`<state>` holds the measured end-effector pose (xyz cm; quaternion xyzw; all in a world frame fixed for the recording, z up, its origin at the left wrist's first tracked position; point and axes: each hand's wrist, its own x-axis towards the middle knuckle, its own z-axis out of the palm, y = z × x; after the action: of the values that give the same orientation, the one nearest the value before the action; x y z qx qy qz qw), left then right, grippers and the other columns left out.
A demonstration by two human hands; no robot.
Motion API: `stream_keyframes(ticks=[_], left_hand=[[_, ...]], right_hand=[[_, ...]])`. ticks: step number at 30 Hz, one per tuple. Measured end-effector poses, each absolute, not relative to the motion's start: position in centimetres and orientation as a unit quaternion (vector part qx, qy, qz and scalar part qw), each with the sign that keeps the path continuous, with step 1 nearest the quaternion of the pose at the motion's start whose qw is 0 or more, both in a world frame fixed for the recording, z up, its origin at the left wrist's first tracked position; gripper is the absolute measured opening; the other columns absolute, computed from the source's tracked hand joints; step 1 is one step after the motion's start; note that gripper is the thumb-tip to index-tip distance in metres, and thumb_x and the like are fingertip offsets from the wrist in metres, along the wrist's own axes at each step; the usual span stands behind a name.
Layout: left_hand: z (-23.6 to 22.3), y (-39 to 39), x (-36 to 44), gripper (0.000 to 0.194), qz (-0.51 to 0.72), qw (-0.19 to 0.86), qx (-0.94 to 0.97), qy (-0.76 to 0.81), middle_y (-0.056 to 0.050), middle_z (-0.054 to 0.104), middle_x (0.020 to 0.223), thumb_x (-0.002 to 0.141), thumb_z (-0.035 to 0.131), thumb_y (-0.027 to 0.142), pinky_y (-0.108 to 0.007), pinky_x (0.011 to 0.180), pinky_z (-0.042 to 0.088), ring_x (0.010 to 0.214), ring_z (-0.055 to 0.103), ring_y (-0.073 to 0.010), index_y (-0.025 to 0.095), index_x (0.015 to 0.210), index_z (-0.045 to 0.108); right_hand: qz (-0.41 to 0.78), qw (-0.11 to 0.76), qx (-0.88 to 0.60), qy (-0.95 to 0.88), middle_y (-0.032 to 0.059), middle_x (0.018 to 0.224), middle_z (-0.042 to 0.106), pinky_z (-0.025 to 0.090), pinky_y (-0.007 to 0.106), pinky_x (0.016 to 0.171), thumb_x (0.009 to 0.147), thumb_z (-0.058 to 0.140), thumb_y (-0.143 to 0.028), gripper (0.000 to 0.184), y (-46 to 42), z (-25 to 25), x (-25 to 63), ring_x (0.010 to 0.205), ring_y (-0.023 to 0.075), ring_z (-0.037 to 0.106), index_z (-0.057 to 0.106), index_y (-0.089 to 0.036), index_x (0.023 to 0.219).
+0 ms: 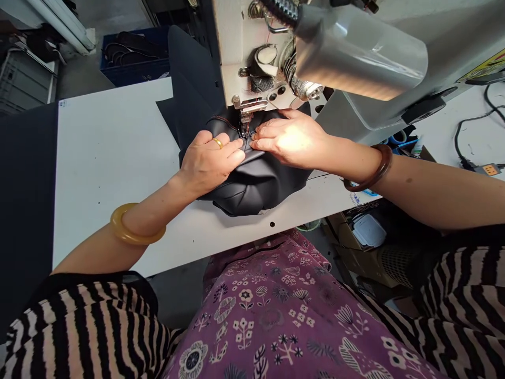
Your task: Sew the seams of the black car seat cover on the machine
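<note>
A piece of black leather-like material [252, 181] lies bunched under the presser foot [245, 126] of a sewing machine [232, 58]. Orange stitching [224, 121] runs along a seam left of the needle. My left hand [211, 158], with a ring on one finger, is closed on the material just left of the foot, fingertips close to the seam. On the other side, my right hand [292, 139] grips the material, its fingers together beside the foot; its thumb cannot be made out. The material's underside is hidden.
A white table [118, 152] carries the machine, and a lamp [359, 52] hangs over the right side. Behind stands a blue crate [134, 55] with dark pieces. Cables with a power socket [491, 169] lie at right. Below is a cardboard box [343, 231].
</note>
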<state>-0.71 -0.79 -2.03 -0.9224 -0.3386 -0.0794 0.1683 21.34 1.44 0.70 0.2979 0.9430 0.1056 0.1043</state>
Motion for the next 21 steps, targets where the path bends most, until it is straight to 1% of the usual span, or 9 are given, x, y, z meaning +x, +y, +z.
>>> stream_keyframes(ticks=[3, 6, 9, 11, 13, 15, 16, 18, 21], left_hand=[[-2.4, -1.1, -0.3, 0.036, -0.09, 0.091, -0.913, -0.386, -0.005, 0.071, 0.103, 0.096, 0.029, 0.014, -0.038, 0.073, 0.04, 0.083, 0.059, -0.0188, 0.019, 0.082, 0.062], [-3.1, -1.3, 0.0, 0.038, -0.103, 0.073, -0.903, -0.411, -0.005, 0.07, 0.097, 0.097, 0.027, 0.017, -0.038, 0.076, 0.042, 0.084, 0.06, -0.0196, 0.018, 0.093, 0.064], [-3.4, -0.8, -0.2, 0.035, -0.135, 0.091, -0.905, -0.392, -0.006, 0.07, 0.095, 0.096, 0.031, 0.02, -0.038, 0.08, 0.045, 0.086, 0.061, -0.0194, 0.016, 0.097, 0.066], [-3.0, 0.2, -0.8, 0.03, -0.135, 0.102, -0.921, -0.351, -0.007, 0.071, 0.094, 0.094, 0.038, 0.024, -0.041, 0.085, 0.045, 0.088, 0.061, -0.0198, 0.015, 0.093, 0.067], [-2.3, 1.4, -1.6, 0.029, -0.117, 0.102, -0.942, -0.297, -0.006, 0.073, 0.093, 0.092, 0.044, 0.033, -0.047, 0.096, 0.043, 0.092, 0.062, -0.0209, 0.017, 0.094, 0.069], [-1.8, 2.3, -2.3, 0.03, -0.11, 0.088, -0.955, -0.26, -0.003, 0.075, 0.096, 0.091, 0.047, 0.041, -0.051, 0.105, 0.037, 0.097, 0.063, -0.0214, 0.023, 0.096, 0.07], [-1.7, 2.6, -2.5, 0.03, -0.111, 0.083, -0.957, -0.254, -0.002, 0.075, 0.098, 0.092, 0.046, 0.042, -0.051, 0.106, 0.037, 0.097, 0.064, -0.0214, 0.025, 0.098, 0.07], [-1.9, 2.5, -2.6, 0.03, -0.115, 0.088, -0.953, -0.266, -0.002, 0.075, 0.103, 0.094, 0.041, 0.036, -0.051, 0.101, 0.041, 0.096, 0.065, -0.0214, 0.026, 0.102, 0.069], [-2.7, 1.5, -2.3, 0.031, -0.129, 0.147, -0.94, -0.281, -0.004, 0.075, 0.101, 0.096, 0.037, 0.028, -0.05, 0.088, 0.046, 0.088, 0.066, -0.021, 0.023, 0.105, 0.066]], right_hand=[[0.106, 0.093, 0.296, 0.945, 0.0086, 0.128, 0.062, 0.038, 0.041, 0.085, 0.098, 0.026, -0.017, 0.043, 1.6, 0.8, 21.4, 0.115, 0.0236, 0.055, 0.058, -0.017, 0.127], [0.107, 0.072, 0.298, 0.946, 0.0096, 0.127, 0.062, 0.039, 0.042, 0.088, 0.1, 0.021, -0.018, 0.046, 1.5, 0.8, 21.4, 0.115, 0.0229, 0.055, 0.057, -0.016, 0.128], [0.11, 0.061, 0.299, 0.946, 0.0124, 0.124, 0.063, 0.038, 0.05, 0.097, 0.1, 0.018, -0.016, 0.047, 0.6, 0.2, 21.3, 0.115, 0.0243, 0.056, 0.057, -0.012, 0.126], [0.115, 0.042, 0.303, 0.945, 0.0142, 0.124, 0.064, 0.033, 0.059, 0.104, 0.099, 0.019, -0.012, 0.046, -0.2, -0.5, 21.2, 0.116, 0.0251, 0.057, 0.057, -0.01, 0.125], [0.119, 0.009, 0.311, 0.943, 0.0139, 0.126, 0.064, 0.027, 0.065, 0.11, 0.099, 0.019, -0.01, 0.046, -0.9, -1.2, 21.3, 0.12, 0.0246, 0.056, 0.058, -0.01, 0.124], [0.121, -0.024, 0.321, 0.939, 0.0121, 0.127, 0.064, 0.025, 0.064, 0.112, 0.1, 0.021, -0.013, 0.044, -1.2, -1.9, 21.5, 0.125, 0.0234, 0.055, 0.058, -0.013, 0.125], [0.12, -0.04, 0.323, 0.938, 0.0108, 0.127, 0.064, 0.025, 0.062, 0.113, 0.101, 0.022, -0.015, 0.044, -1.2, -2.2, 21.6, 0.125, 0.0226, 0.054, 0.059, -0.014, 0.124], [0.115, -0.06, 0.325, 0.937, 0.0085, 0.128, 0.065, 0.026, 0.059, 0.115, 0.101, 0.024, -0.017, 0.044, -1.0, -2.5, 21.9, 0.124, 0.0212, 0.055, 0.061, -0.017, 0.124], [0.095, -0.075, 0.336, 0.934, 0.005, 0.127, 0.065, 0.03, 0.051, 0.113, 0.098, 0.029, -0.02, 0.042, -0.5, -2.6, 22.1, 0.119, 0.0194, 0.057, 0.063, -0.023, 0.123]])
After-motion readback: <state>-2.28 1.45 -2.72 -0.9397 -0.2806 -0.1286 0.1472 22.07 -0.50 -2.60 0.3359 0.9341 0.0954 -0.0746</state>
